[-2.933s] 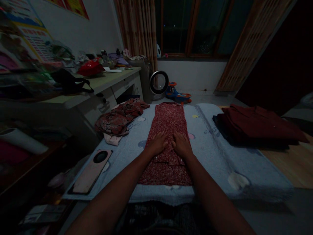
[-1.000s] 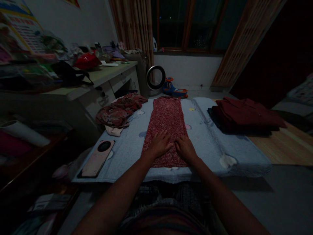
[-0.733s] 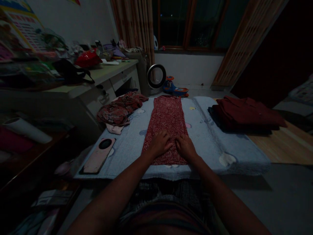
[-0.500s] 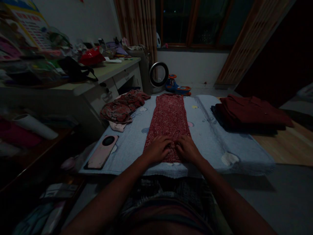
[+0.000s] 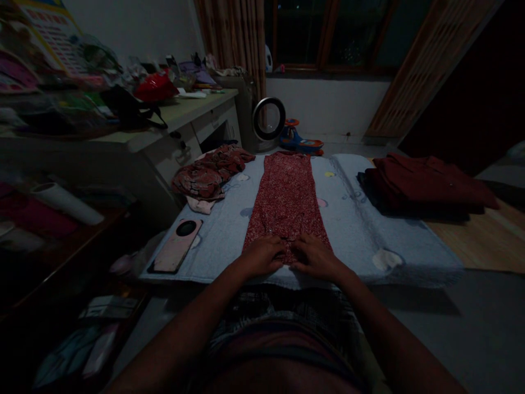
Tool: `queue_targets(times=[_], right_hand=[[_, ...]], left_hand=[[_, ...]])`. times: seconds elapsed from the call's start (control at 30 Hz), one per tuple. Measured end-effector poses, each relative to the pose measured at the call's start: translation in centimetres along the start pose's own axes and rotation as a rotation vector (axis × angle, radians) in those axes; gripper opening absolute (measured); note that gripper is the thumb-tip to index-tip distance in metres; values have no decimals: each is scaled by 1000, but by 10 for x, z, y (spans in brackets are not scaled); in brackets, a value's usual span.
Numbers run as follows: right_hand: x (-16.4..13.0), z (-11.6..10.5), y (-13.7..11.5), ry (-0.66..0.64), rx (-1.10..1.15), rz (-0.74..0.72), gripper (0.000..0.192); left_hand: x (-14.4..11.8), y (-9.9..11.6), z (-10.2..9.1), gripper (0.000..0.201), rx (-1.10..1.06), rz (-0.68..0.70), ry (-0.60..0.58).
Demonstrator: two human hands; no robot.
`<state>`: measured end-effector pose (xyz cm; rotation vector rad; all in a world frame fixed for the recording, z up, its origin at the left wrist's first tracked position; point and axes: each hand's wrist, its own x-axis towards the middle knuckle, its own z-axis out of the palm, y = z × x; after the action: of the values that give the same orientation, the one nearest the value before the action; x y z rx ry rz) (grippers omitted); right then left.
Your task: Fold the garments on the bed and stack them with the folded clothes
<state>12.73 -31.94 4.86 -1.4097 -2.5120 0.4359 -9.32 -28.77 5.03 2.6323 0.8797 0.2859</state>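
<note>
left hand [image 5: 262, 255]: palm down on the near end of the red patterned garment [image 5: 287, 197], fingers curled onto the cloth at its near hem; too dark to tell a pinch from a flat press.
right hand [image 5: 314, 256]: same pose just beside the left, fingertips nearly meeting at the garment's midline; grip likewise can't be told.
red patterned garment: folded into a long narrow strip, lying flat, running from the near edge to the far edge of the pale blue padded cover [image 5: 353, 230]; roughly centred on it.
pale blue padded cover: spread over the tabletop, cartoon patches printed on it, near edge hanging slightly over the front.
phone [image 5: 176, 253]: pink case, round camera ring up, on the cover's near-left corner, well apart from the left hand.
crumpled floral cloth [image 5: 209, 175]: heap on the far-left of the cover, just beside the garment's far half, not touching it.
dark red folded pile [image 5: 426, 180]: stacked at the far right, partly on the cover, partly over bare wood [image 5: 471, 241].
desk [image 5: 164, 126]: left of the tabletop, cluttered; red bag [image 5: 156, 87] and black bag [image 5: 127, 112] on top.
ring fan [image 5: 268, 119]: on the floor beyond the far edge, toy ride-on [image 5: 301, 142] beside it.
lighting: very dim, fine detail lost.
</note>
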Motion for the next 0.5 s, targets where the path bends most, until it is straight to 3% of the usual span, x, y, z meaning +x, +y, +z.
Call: queue_targets(times=[0.27,0.5], right_hand=[[0,0,-9,-12,-75,50,40],[1,16,-15,173,-161,124,26]], left_hand=[[1,3,2,22,4,5,50],[1,0,12,20,-27,-60,113]])
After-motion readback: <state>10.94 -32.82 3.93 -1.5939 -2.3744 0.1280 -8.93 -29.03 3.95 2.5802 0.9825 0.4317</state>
